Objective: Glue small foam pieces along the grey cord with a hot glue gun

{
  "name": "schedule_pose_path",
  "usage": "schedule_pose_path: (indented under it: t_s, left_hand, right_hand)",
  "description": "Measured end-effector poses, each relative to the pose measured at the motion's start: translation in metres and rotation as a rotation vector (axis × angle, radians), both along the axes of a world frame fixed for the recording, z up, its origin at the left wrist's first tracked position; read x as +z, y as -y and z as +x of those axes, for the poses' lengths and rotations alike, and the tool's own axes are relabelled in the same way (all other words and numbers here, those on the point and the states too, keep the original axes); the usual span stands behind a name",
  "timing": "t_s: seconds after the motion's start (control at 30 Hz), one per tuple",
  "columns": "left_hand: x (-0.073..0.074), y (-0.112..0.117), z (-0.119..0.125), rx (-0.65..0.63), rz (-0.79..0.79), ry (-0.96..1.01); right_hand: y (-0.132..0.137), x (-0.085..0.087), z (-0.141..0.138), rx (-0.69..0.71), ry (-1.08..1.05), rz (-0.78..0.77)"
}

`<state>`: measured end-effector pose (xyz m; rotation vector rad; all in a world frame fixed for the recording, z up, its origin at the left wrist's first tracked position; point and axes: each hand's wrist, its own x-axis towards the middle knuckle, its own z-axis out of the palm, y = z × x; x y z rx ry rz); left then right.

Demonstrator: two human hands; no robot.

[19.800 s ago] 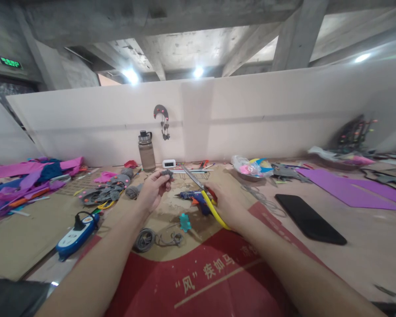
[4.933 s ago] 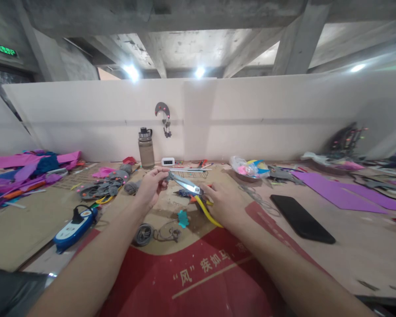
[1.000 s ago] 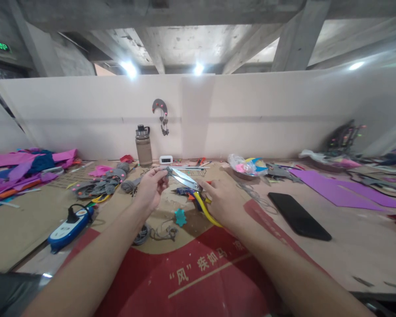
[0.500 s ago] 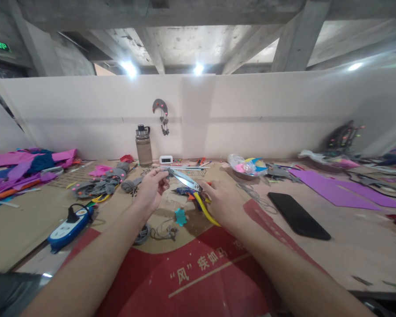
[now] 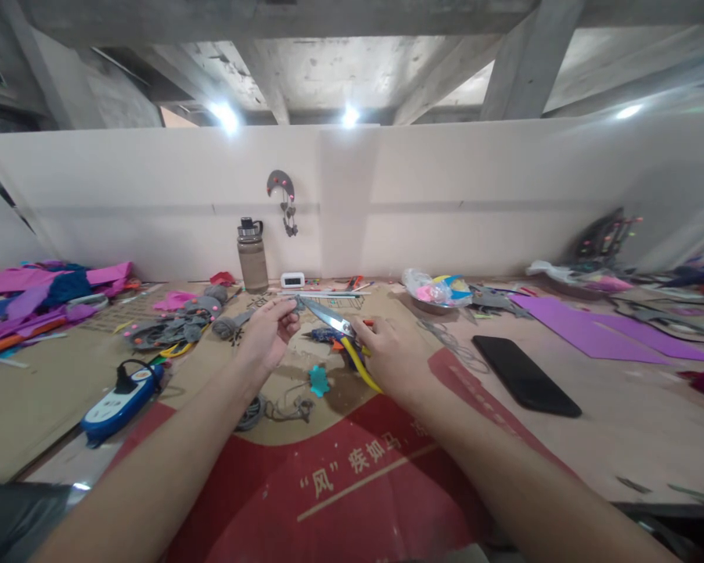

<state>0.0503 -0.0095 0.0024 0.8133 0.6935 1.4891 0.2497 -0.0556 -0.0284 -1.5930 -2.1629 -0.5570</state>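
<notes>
My right hand (image 5: 387, 352) is closed around the yellow handles of a pair of scissors (image 5: 332, 319). Their metal blades point left and up, with the tips close to the fingers of my left hand (image 5: 271, 335). That hand pinches a small grey piece (image 5: 301, 303), which looks like felt; its exact shape is too small to make out. Below the hands, a teal felt shape (image 5: 319, 381) lies on the cardboard. Beside it are a loose tangle of grey cord (image 5: 296, 408) and a grey roll of cord (image 5: 251, 414), partly behind my left forearm.
A black phone (image 5: 525, 375) lies to the right, near purple sheets (image 5: 592, 332). On the left are a blue-and-white power strip (image 5: 120, 403) and grey felt pieces (image 5: 173, 328). A water bottle (image 5: 252, 258), a small white clock (image 5: 292, 280) and a bowl (image 5: 437, 303) stand along the back.
The whole view has shifted slightly, so things sit a little further left and up. Both hands keep their hold, and the scissor blades look closer together.
</notes>
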Motion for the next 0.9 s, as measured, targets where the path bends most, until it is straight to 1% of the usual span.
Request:
schedule_pose_path:
  t_s: [0.13, 0.37, 0.47, 0.63, 0.8, 0.9]
  left_hand:
    - [0.0006, -0.0002, 0.0007, 0.012, -0.017, 0.014]
    - [0.0057, 0.0021, 0.0009, 0.056, 0.022, -0.009]
    - [0.0061, 0.0011, -0.0008, 0.061, 0.041, -0.016]
    - [0.0053, 0.0006, -0.0023, 0.085, 0.054, -0.056]
    - [0.0051, 0.0016, -0.0007, 0.086, 0.103, -0.092]
    - [0.0046, 0.0013, -0.0003, 0.092, 0.12, -0.109]
  right_hand:
    - [0.0007, 0.0004, 0.0012, 0.008, -0.014, 0.018]
    - [-0.0052, -0.0024, 0.0028, 0.12, -0.285, -0.043]
    - [-0.0075, -0.0035, 0.0036, 0.164, -0.34, -0.051]
    - [-0.0083, -0.0036, 0.0042, 0.182, -0.292, -0.029]
    - [-0.0057, 0.0, 0.0036, 0.108, -0.17, 0.003]
    - [-0.005, 0.0006, 0.0033, 0.087, -0.15, -0.006]
